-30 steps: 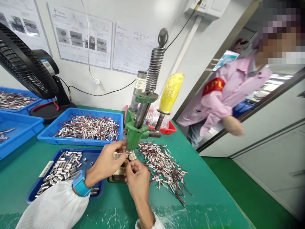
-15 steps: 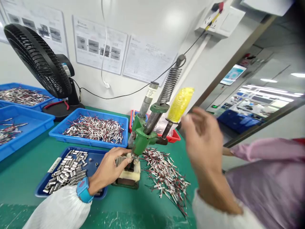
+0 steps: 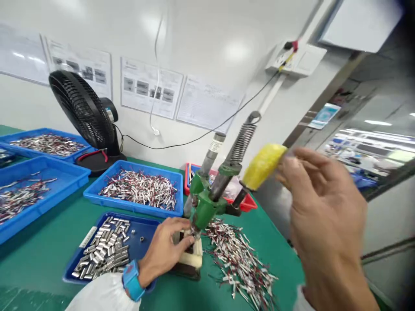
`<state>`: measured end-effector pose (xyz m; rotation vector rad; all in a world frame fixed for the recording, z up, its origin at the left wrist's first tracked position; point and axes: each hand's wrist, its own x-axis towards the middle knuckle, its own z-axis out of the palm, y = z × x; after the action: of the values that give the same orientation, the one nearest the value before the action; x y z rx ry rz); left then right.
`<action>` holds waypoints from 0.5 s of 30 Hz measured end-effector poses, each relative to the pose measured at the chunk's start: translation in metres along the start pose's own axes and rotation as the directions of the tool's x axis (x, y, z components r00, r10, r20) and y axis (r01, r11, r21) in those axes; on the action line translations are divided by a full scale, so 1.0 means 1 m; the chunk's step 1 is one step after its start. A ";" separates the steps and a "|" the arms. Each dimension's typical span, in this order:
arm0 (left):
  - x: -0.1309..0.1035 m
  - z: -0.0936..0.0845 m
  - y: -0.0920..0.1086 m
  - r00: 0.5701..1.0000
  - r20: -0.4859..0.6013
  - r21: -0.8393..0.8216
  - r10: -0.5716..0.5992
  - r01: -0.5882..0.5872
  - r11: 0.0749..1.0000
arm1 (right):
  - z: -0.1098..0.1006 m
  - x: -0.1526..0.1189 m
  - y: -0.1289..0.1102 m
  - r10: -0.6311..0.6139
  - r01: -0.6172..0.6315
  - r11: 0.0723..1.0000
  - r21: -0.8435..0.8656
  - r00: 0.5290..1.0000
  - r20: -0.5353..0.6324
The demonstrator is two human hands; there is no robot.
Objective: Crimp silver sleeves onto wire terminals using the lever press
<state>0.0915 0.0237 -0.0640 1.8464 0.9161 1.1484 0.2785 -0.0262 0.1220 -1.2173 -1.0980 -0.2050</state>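
Note:
A green hand press [image 3: 207,209] stands on the bench, its lever ending in a yellow-wrapped handle [image 3: 263,166]. My right hand [image 3: 324,203] has its thumb and curled fingers closed at the tip of that handle. My left hand [image 3: 168,244], wearing a blue wristband [image 3: 132,280], lies at the press base [image 3: 189,261]. Its thumb and forefinger close in under the ram; whatever they hold is hidden. Left of this hand, a dark blue tray [image 3: 145,235] holds short metal sleeves [image 3: 106,248]. A loose pile of thin wired parts [image 3: 240,259] lies to the press's right.
Behind the tray stands a blue bin [image 3: 97,196] of wired parts, with more blue bins [image 3: 48,207] at left. A black fan [image 3: 82,110] stands at the back. Beyond the press is a red bin [image 3: 249,203]. A cable [image 3: 181,144] runs along the wall.
My right hand has come to the yellow handle, which now leans further right and down. My left hand stays at the press base. The view has shifted, and the person at the right is out of view.

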 end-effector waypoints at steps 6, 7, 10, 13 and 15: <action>0.013 -0.002 0.008 0.979 0.195 -0.181 -0.063 0.099 0.978 | -0.023 -0.067 0.074 0.455 -0.458 0.888 -0.041 0.888 -0.067; 0.015 -0.009 0.009 0.962 0.267 -0.181 -0.049 0.100 0.978 | -0.024 -0.078 0.083 0.515 -0.515 0.856 -0.042 0.857 -0.012; 0.028 -0.037 0.004 0.980 0.197 -0.054 -0.011 0.022 0.998 | -0.028 -0.098 0.099 0.583 -0.579 0.812 -0.072 0.809 0.075; 0.040 -0.069 -0.008 0.991 -0.128 0.151 0.032 -0.013 0.988 | -0.038 -0.105 0.103 0.583 -0.575 0.812 -0.105 0.809 0.076; 0.035 -0.090 -0.011 0.979 -0.203 0.151 0.003 0.028 0.988 | -0.038 -0.109 0.103 0.532 -0.525 0.845 -0.102 0.843 0.077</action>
<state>0.0180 0.0793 -0.0329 1.8651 1.1583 1.3088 0.3128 -0.0608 -0.0248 -1.5689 -0.8033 0.2479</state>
